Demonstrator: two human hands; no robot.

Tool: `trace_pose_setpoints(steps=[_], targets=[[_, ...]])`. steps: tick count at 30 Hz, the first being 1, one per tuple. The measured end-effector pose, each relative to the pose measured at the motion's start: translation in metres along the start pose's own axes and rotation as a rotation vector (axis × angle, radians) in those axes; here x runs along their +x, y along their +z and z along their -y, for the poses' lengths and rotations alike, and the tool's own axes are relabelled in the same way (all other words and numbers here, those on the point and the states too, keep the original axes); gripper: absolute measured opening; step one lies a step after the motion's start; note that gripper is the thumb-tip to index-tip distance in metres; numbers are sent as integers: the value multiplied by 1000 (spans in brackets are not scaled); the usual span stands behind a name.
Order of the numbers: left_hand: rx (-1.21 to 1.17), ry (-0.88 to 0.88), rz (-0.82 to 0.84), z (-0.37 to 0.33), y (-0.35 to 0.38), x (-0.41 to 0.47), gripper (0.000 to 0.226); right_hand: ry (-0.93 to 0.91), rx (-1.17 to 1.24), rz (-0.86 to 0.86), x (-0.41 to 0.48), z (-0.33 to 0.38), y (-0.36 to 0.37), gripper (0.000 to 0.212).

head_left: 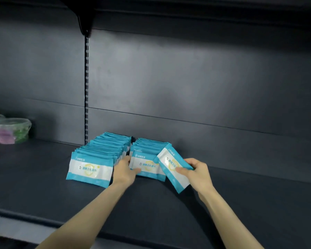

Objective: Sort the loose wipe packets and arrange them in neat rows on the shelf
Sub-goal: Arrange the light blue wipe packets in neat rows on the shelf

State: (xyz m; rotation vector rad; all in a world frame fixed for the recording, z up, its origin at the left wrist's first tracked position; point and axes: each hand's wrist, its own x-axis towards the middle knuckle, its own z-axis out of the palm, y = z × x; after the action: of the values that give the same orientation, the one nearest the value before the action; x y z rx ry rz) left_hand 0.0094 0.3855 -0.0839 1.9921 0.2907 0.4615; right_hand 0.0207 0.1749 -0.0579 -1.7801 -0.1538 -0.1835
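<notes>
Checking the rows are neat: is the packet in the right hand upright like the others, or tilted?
Tilted. The right hand pinches the loose packet at a slant in front of the right row, whose packets stand level.

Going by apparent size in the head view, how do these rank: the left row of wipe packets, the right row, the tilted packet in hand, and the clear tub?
1. left row
2. right row, partly covered
3. tilted packet and clear tub look alike; the tub sits farther away, so unranked

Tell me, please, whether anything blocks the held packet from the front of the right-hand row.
Only the left hand, pinching that row's front packet at its left edge. The tilted packet in the right hand otherwise has a free way.
</notes>
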Motion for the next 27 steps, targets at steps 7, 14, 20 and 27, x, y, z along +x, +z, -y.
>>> trace_pose_setpoints(steps=[7,14,20,27], targets=[[185,-17,-42,2,14,27,53,-14,-63,29,27,-5,4,20],[406,68,-84,3,18,26,57,-53,-152,49,32,0,11,22],[620,200,-40,-7,0,12,70,-145,-306,40,30,5,21,21],[835,656,103,-28,-48,6,36,-353,-695,69,34,3,60,32]])
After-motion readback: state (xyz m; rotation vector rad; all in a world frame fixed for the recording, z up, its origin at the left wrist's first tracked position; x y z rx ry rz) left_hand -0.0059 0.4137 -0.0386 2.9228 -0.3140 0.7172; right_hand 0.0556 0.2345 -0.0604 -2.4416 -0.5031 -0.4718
